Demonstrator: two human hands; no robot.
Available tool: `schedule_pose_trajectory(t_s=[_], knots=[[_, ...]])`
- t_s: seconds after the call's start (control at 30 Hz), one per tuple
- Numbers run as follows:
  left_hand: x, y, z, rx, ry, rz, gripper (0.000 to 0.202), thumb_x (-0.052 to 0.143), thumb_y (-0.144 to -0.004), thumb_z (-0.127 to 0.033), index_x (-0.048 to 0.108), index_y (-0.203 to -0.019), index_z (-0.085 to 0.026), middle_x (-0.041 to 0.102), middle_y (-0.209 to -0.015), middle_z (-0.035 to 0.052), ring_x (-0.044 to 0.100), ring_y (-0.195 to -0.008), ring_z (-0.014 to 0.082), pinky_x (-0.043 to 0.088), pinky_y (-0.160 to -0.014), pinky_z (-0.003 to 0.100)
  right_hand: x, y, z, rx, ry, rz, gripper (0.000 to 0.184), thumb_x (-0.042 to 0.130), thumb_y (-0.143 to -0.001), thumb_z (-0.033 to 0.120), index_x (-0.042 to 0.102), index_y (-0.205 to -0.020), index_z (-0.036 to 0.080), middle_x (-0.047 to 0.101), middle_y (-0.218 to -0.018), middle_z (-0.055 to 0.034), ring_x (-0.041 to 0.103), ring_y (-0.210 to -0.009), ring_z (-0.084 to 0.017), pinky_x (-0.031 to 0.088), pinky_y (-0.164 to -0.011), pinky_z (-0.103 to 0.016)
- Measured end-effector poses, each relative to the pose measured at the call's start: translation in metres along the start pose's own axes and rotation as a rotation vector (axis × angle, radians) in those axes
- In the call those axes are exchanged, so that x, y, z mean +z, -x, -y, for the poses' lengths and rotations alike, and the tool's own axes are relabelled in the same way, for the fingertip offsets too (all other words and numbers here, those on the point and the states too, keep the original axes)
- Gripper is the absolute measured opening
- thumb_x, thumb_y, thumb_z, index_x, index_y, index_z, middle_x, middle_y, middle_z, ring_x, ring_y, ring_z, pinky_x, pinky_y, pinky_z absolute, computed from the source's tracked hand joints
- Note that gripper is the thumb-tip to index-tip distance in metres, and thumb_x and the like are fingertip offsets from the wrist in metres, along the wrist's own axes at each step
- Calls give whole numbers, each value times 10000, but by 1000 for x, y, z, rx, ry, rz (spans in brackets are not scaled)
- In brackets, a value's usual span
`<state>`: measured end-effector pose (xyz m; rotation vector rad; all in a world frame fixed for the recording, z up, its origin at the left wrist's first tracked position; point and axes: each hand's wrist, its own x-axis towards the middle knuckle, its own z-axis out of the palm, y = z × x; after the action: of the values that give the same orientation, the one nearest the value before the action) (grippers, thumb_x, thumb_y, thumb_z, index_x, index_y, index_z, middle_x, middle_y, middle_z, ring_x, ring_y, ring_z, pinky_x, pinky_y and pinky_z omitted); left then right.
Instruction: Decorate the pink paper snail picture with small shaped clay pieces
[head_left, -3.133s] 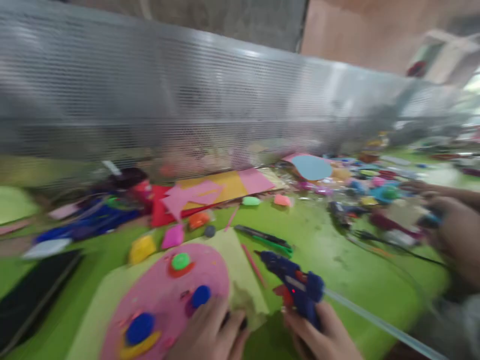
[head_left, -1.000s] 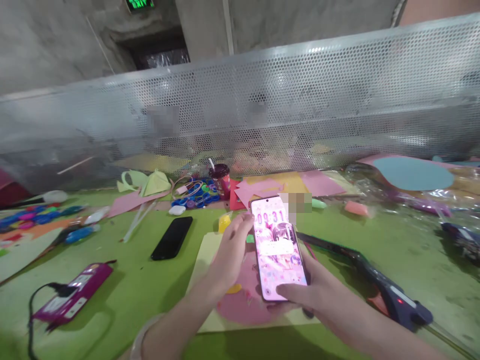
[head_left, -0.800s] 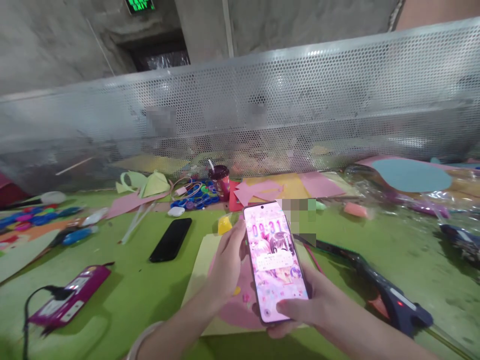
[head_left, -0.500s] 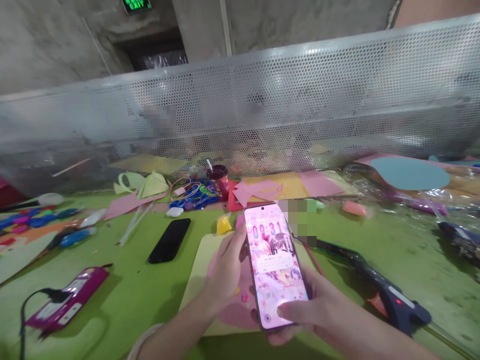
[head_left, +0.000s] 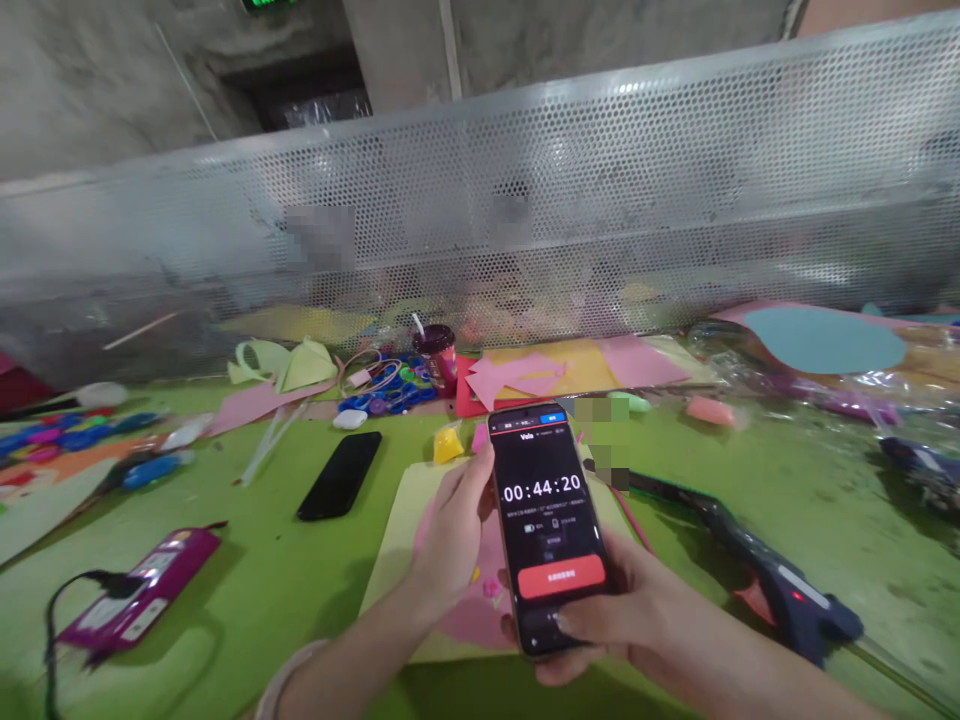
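Both hands hold a smartphone [head_left: 546, 520] upright above the green table. My left hand [head_left: 448, 535] grips its left edge, fingers curled around the side. My right hand [head_left: 607, 615] cradles the bottom, thumb resting on the lower screen. The screen is dark and reads 00:44:20 above a red button. Under the phone lies a pale yellow sheet [head_left: 401, 530] bearing a pink oval cutout [head_left: 469, 615].
A blue glue gun [head_left: 772, 585] lies to the right. A black phone [head_left: 340, 474] and a magenta power bank [head_left: 135, 600] with a cable lie to the left. Coloured paper [head_left: 570, 365], a small cup [head_left: 436, 352] and craft bits sit before a perforated metal screen [head_left: 600, 200].
Three seconds ago my hands held the glue gun and pressed the pink cutout. Now both hold the phone, whose screen switched from a pink lock screen to a dark timer display.
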<state>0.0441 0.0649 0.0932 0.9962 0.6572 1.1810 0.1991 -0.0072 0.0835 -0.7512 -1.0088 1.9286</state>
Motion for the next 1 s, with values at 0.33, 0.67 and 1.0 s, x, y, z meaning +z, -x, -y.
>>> schedule_pose_trajectory(t_s=[0.33,0.67,1.0], knots=[[3,2,-3,-1,12,3,313,698,-807,-449,724,-853,-141,705,-842,67,654,-804,213,485,-738,281,-4,-1,-4,12,-45,4,588,789,-710,154,521,-1234,154,677,-1104,-124,684,-909,-214,576,-790,-372],[1,0,-1,-28,0,15,340,658,-838,-471,706,-900,-141,700,-885,75,656,-867,235,489,-761,301,3,1,6,31,-33,-33,465,791,-700,149,595,-1122,152,696,-976,-64,673,-881,-182,550,-816,-358],[-3,0,1,-83,-193,-55,472,495,-902,-588,619,-1089,-173,648,-1108,102,588,-1074,278,440,-938,409,9,1,5,43,-15,-101,509,679,-652,151,603,-1155,161,681,-981,-63,636,-873,-193,479,-832,-356]])
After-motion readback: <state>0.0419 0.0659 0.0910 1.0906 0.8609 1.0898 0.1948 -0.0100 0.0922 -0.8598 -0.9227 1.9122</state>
